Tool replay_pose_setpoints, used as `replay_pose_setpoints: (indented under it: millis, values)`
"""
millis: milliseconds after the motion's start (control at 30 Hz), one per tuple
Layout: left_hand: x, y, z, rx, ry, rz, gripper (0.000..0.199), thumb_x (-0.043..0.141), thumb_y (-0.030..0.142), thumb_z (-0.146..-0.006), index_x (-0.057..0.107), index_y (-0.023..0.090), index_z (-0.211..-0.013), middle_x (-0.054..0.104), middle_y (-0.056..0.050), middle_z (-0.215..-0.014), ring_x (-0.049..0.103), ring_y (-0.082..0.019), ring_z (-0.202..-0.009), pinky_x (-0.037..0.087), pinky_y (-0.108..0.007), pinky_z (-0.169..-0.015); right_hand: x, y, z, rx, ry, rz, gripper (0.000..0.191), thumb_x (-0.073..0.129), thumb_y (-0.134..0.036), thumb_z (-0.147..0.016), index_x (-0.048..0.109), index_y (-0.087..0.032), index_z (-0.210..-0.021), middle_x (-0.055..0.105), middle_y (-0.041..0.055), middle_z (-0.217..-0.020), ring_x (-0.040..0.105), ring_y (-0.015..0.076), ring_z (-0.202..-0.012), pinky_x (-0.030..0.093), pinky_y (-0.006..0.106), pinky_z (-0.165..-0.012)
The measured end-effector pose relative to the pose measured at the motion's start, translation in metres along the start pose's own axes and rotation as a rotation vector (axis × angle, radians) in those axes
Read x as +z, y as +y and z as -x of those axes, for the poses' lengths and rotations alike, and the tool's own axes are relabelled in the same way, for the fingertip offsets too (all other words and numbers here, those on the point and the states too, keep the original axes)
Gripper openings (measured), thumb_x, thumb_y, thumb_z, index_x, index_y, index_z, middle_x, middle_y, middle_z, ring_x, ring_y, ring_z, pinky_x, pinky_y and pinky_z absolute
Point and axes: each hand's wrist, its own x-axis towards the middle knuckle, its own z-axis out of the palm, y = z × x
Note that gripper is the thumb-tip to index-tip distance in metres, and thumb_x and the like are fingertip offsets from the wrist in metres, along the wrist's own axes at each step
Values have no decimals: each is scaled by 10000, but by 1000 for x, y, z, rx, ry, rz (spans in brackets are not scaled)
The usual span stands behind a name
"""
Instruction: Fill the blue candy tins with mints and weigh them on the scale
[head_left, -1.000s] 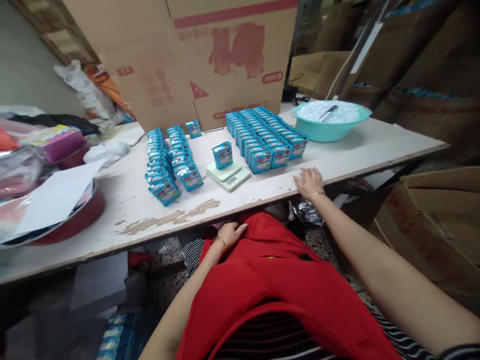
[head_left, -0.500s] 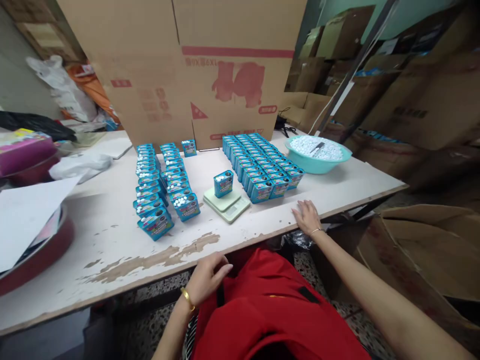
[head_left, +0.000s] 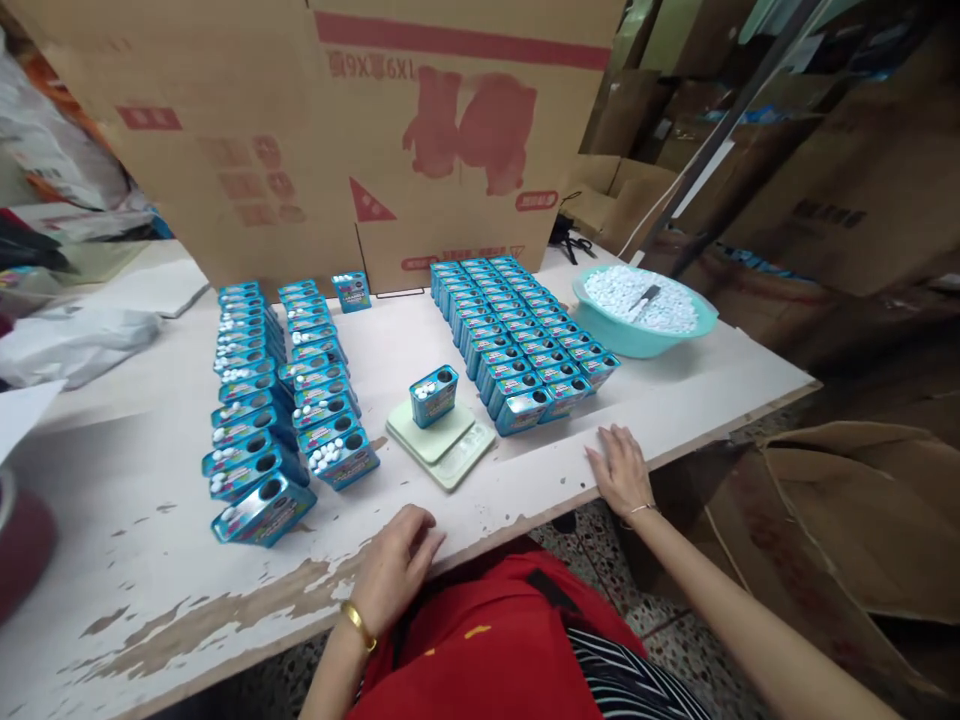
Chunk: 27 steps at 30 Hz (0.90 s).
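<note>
My right hand [head_left: 621,468] lies flat on the table near its front edge, fingers stretched out and holding nothing. At the edge to the left, my left hand [head_left: 396,562] rests with loosely curled fingers, the thumb apart from them, and nothing visible in it. Between and beyond my hands stands a pale green kitchen scale [head_left: 433,440]. On its plate sits one blue packet [head_left: 433,395] with white pellets on its top and a dark round hole. A tight block of blue packets [head_left: 521,350] stands right of the scale, nearest to my right hand.
Two rows of blue packets [head_left: 255,430] with white pellets stand at left, and a single packet [head_left: 351,292] is behind them. A turquoise basin [head_left: 637,338] of white pellets holds a dark scoop-like tool. A large cardboard box [head_left: 262,80] rises behind; an open carton [head_left: 817,560] stands right.
The view has shifted closer to the table. My left hand has come up from in front of the table onto its edge. My right hand stays flat, and the packet remains on the scale.
</note>
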Motion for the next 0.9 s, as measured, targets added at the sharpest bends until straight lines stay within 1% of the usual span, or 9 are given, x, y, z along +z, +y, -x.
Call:
replay_pose_setpoints:
  millis: [67, 167, 233, 333, 433, 533, 633, 733, 900]
  values:
    - [3, -1, -16, 58, 128, -55, 235, 437, 407, -895, 557, 211, -940, 597, -46, -902, 569, -155, -780, 465, -295, -707, -3, -4, 0, 14, 7, -25, 568, 374, -484, -900, 455, -135, -1341, 392, 190, -1422, 261, 334, -1386, 282, 559, -1098]
    - [14, -1, -46, 264, 318, -230, 222, 477, 354, -884, 552, 222, -1046, 589, -61, -1018, 570, -173, -920, 460, -310, -801, -10, -7, -17, 51, 26, -106, 563, 370, -468, -909, 401, -161, -1380, 397, 176, -1417, 273, 315, -1382, 314, 546, -1086]
    - [23, -3, -70, 372, 409, -376, 237, 479, 359, -878, 560, 216, -1049, 587, -74, -1018, 560, -194, -898, 442, -333, -774, -16, 1, -49, 81, 85, -134, 555, 358, -444, -919, 340, -195, -1415, 367, 149, -1439, 258, 285, -1391, 337, 522, -1079]
    - [33, -3, -101, 392, 478, -583, 273, 444, 402, -879, 575, 201, -1009, 589, -92, -989, 538, -228, -833, 387, -360, -698, -34, 30, -118, 115, 222, -13, 593, 373, -458, -914, 302, -171, -1429, 307, 160, -1468, 199, 292, -1406, 295, 524, -1091]
    - [37, 3, -112, 350, 432, -704, 281, 445, 420, -873, 584, 187, -946, 587, -101, -971, 522, -237, -838, 356, -360, -704, -51, 68, -182, 185, 239, 187, 671, 404, -492, -894, 288, -104, -1429, 241, 201, -1488, 138, 340, -1406, 219, 551, -1095]
    - [35, 9, -108, 318, 327, -737, 228, 485, 379, -862, 597, 187, -910, 592, -91, -956, 514, -218, -843, 345, -343, -724, -48, 98, -222, 202, 178, 293, 693, 441, -496, -880, 299, -81, -1416, 279, 227, -1444, 203, 367, -1351, 185, 567, -1069]
    - [26, 6, -101, 255, 273, -765, 178, 512, 331, -856, 608, 190, -907, 598, -82, -947, 508, -204, -839, 341, -336, -741, -36, 113, -238, 176, 124, 319, 672, 469, -503, -872, 356, -64, -1369, 382, 233, -1330, 301, 336, -1244, 173, 527, -1048]
    - [12, -1, -93, 191, 275, -765, 171, 524, 329, -855, 607, 185, -895, 599, -82, -931, 508, -200, -834, 344, -331, -732, -33, 117, -245, 139, 61, 359, 543, 444, -449, -905, 440, -64, -1287, 472, 204, -1211, 343, 271, -1142, 177, 433, -1024]
    - [-8, -11, -78, 261, 207, -644, 197, 561, 354, -842, 602, 185, -934, 603, -76, -939, 524, -185, -849, 361, -309, -717, -38, 117, -253, 84, -60, 553, 399, 393, -384, -939, 594, -62, -1060, 538, 187, -1043, 353, 249, -1003, 191, 403, -888]
